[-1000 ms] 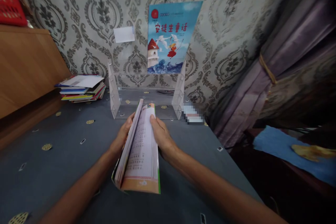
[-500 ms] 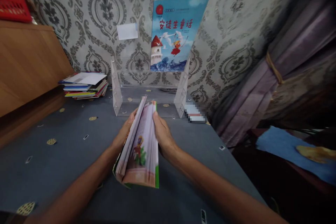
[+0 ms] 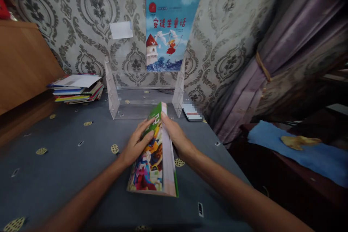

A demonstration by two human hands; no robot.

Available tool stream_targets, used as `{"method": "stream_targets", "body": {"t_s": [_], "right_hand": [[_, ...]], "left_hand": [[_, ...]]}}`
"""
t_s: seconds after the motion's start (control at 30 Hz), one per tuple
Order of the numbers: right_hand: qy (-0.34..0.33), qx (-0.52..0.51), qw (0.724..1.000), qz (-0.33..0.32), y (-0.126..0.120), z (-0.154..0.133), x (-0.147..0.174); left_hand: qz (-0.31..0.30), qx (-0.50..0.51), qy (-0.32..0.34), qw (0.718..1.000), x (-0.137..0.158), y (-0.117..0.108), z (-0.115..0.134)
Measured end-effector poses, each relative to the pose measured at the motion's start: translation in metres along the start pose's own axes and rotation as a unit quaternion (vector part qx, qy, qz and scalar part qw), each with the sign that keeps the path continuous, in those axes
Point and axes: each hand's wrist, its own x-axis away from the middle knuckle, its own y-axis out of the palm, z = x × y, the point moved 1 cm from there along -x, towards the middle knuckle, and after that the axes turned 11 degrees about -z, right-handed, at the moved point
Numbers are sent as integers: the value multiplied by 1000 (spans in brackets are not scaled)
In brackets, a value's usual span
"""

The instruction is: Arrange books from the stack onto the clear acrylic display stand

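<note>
- Book is closed now, no longer spread open; I judge the leafing paused.
- It is over the table, before the stand.
- My grip holds it: left hand on cover, right hand on page edges.

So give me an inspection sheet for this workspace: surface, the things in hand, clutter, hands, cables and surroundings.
Surface: dark tablecloth with yellow spotted motifs.
Job's things: thick book, closed, colourful cover showing, tilted, between both hands.
Clutter: book stack at left, white sheet on top; clear stand with a blue book upright at its top; pixelated item beside it.
Hands: left hand lies over the cover; right hand holds the page-edge side.
Cables: thin dark line behind the stand, possibly a cable; too small to confirm.
Surroundings: patterned wall, tied purple curtain, wooden cabinet, blue cloth at right.
</note>
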Motion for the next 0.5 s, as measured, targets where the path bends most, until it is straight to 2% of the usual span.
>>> {"method": "stream_targets", "body": {"t_s": [0.13,0.23,0.33,0.37,0.43,0.5], "right_hand": [[61,-52,997,10,-21,6,15],[83,-122,988,34,-33,22,21],[65,-188,978,59,-41,38,21],[54,-205,975,63,-42,42,20],[32,-229,971,69,-44,45,17],[12,-232,970,76,-46,45,13]], "left_hand": [[-3,-68,-20,997,6,12,-14],[61,-37,-59,996,4,9,-28],[158,85,-115,977,-1,-1,-36],[170,146,-139,965,-3,-3,-37],[143,273,-198,931,-6,-3,-36],[108,355,-246,895,-7,0,-32]]}}
